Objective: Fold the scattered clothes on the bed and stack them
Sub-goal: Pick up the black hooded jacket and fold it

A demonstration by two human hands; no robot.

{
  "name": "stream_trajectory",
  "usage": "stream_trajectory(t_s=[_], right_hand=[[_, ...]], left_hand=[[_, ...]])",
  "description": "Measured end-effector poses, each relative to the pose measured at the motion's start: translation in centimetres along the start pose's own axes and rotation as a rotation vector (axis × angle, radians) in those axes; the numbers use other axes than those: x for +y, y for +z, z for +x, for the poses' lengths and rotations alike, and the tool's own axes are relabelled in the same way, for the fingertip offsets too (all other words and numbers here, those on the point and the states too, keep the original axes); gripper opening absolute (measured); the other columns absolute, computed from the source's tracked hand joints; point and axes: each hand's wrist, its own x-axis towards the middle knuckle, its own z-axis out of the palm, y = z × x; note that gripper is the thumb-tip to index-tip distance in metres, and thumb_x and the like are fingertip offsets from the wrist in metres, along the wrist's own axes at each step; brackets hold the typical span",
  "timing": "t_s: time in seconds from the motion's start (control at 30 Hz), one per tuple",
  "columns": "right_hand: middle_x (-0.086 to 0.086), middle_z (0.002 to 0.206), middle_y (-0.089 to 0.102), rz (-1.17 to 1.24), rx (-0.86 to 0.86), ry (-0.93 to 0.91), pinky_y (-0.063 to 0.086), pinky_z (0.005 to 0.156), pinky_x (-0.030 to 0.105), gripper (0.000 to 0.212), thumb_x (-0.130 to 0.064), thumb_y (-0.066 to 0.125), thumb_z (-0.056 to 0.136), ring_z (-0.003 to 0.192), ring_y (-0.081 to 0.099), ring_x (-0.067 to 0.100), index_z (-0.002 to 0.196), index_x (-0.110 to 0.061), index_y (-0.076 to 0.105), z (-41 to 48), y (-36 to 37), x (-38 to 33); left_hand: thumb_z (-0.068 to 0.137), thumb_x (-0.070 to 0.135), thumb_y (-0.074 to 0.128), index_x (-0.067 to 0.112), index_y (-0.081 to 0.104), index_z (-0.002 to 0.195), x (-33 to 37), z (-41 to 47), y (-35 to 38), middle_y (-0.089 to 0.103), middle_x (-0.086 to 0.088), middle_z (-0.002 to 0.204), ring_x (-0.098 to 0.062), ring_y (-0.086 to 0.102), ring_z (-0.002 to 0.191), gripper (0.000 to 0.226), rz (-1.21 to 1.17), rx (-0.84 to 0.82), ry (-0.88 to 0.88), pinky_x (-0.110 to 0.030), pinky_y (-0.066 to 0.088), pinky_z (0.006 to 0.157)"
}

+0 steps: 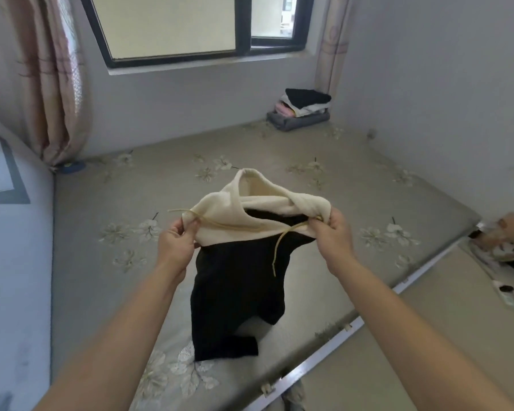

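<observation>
Both hands [177, 243] [333, 232] grip hoodie [238, 280], folded stack [303, 109] beyond

The hoodie [238, 277]: matt, soft fleece-like cloth, cream hood over black body. Its drawstring [279, 244]: smooth woven cord. The bed sheet [368, 179]: matt printed cloth, lightly creased. Bed-edge rail [309, 358]: smooth silver metal, dull sheen. Curtain [54, 93]: thin patterned cloth. Wall [428, 84]: matt paint.

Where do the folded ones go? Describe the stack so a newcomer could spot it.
Follow the bed to its far right corner, below the window. The stack sits there, grey at the bottom, black on top: the only folded pile, unlike the held-up hoodie.
</observation>
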Motion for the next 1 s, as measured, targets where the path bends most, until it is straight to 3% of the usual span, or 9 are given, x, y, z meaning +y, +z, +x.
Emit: stream_trajectory(t_s=[0.1,0.2,0.3,0.43,0.53,0.63,0.8,0.93,1.0], right_hand=[[0.012,0.109,0.063,0.418,-0.229,0.315,0.057,0.073,0.038,0.043,0.000,0.059,0.086,0.092,0.064,0.029,0.125,-0.020,0.055,-1.4,-0.9,-0.7],[0.013,0.103,0.062,0.421,-0.467,0.523,0.055,0.074,0.034,0.042,-0.013,0.064,0.088,0.086,0.064,0.024,0.128,-0.004,0.055,-2.9,-1.0,0.4],[0.012,0.098,0.070,0.506,-0.351,0.539,0.060,0.072,0.032,0.030,-0.009,0.062,0.096,0.085,0.070,0.022,0.126,-0.004,0.058,-2.8,-0.2,1.9],[0.016,0.102,0.073,0.682,-0.354,0.528,0.061,0.074,0.038,0.032,0.000,0.055,0.097,0.096,0.073,0.028,0.127,-0.010,0.056,-1.2,0.2,2.9],[0.022,0.116,0.069,0.720,-0.439,0.511,0.061,0.079,0.039,0.035,0.002,0.055,0.096,0.104,0.071,0.030,0.130,-0.004,0.058,0.5,-0.4,2.8],[0.024,0.123,0.067,0.799,-0.569,0.513,0.059,0.086,0.041,0.036,0.003,0.054,0.097,0.113,0.067,0.033,0.133,-0.001,0.057,2.8,-1.9,2.5],[0.022,0.123,0.067,0.690,-0.694,0.482,0.060,0.086,0.043,0.035,-0.002,0.052,0.097,0.111,0.068,0.033,0.131,-0.007,0.058,8.3,-6.2,2.8],[0.008,0.118,0.070,0.398,-0.605,0.406,0.058,0.091,0.045,0.029,-0.024,0.049,0.099,0.107,0.070,0.022,0.124,-0.020,0.062,13.1,-10.7,5.3],[0.002,0.114,0.068,0.221,-0.553,0.336,0.057,0.088,0.039,0.026,-0.019,0.046,0.096,0.107,0.066,0.019,0.116,-0.021,0.064,15.0,-12.6,6.8]], left_hand=[[0.101,0.021,0.056,0.018,0.067,0.104,1.7,-0.1,2.0,0.069,-0.001,0.098,-0.019,0.063,0.092,0.011,-0.004,-0.039,0.044,-0.039,0.055,0.083],[0.089,0.051,0.063,0.017,0.063,0.114,1.0,0.1,2.5,0.065,-0.007,0.108,-0.025,0.065,0.097,0.043,0.537,-0.191,0.052,-0.044,0.058,0.085],[0.088,0.052,0.057,0.014,0.053,0.133,-1.1,-1.2,2.3,0.049,-0.012,0.132,-0.029,0.056,0.112,0.060,0.975,-0.216,-0.062,-0.046,0.049,0.098],[0.089,0.034,0.067,0.016,0.048,0.132,-4.8,-4.3,2.4,0.043,-0.007,0.132,-0.019,0.055,0.105,0.051,1.083,-0.299,-0.173,-0.037,0.052,0.092],[0.074,0.061,0.075,0.024,0.051,0.119,-6.7,-6.6,5.0,0.053,0.004,0.112,-0.009,0.055,0.095,0.063,1.089,-0.459,-0.292,-0.024,0.051,0.076],[0.065,0.077,0.071,0.025,0.053,0.112,-7.6,-7.4,10.0,0.057,0.009,0.103,-0.007,0.058,0.089,0.072,1.061,-0.402,-0.278,-0.023,0.050,0.070],[0.098,0.028,0.057,0.024,0.058,0.101,-7.7,-4.7,18.7,0.064,0.003,0.095,-0.018,0.064,0.091,0.005,0.787,-0.016,-0.156,-0.030,0.050,0.074],[0.100,0.009,0.044,0.025,0.059,0.107,-7.4,-2.2,21.7,0.064,-0.002,0.106,-0.020,0.062,0.097,0.024,0.440,0.198,-0.240,-0.042,0.056,0.088],[0.096,0.006,0.042,0.022,0.063,0.099,-6.5,-1.0,22.6,0.066,-0.004,0.104,-0.021,0.062,0.100,0.027,0.285,0.258,-0.264,-0.041,0.053,0.092]])
